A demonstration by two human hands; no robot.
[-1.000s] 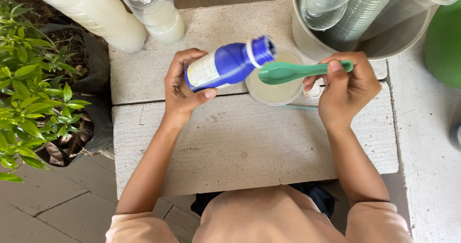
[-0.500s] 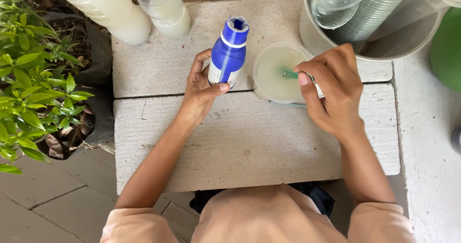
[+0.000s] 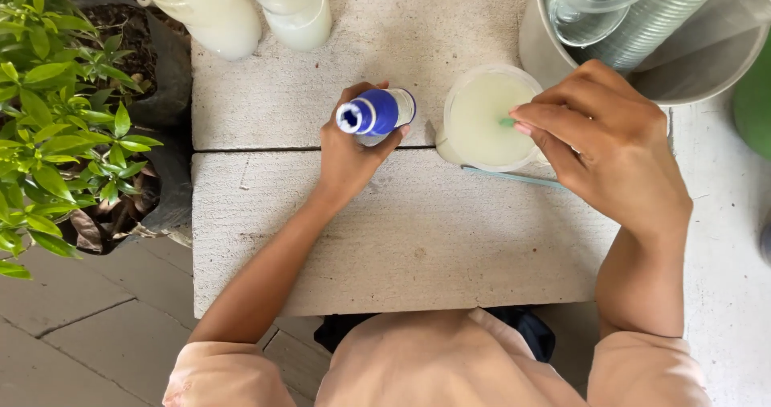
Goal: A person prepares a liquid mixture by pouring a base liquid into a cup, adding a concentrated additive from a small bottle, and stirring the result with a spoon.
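The left hand point(image 3: 347, 159) grips a blue bottle point(image 3: 376, 111) upright on the concrete tabletop point(image 3: 401, 238); the right hand point(image 3: 610, 154) pinches a green spoon point(image 3: 507, 122) in the pale drink cup point(image 3: 482, 118).

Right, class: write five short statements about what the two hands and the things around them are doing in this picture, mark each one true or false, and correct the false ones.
1. The left hand holds a blue bottle. True.
2. The right hand holds a green utensil in a clear cup of pale liquid. True.
3. The blue bottle lies flat on the slab, untouched. False: the left hand grips it and it stands roughly upright.
4. A leafy plant stands to the person's right. False: it is on the left.
5. A bucket beyond the cup holds stacked clear cups. True.
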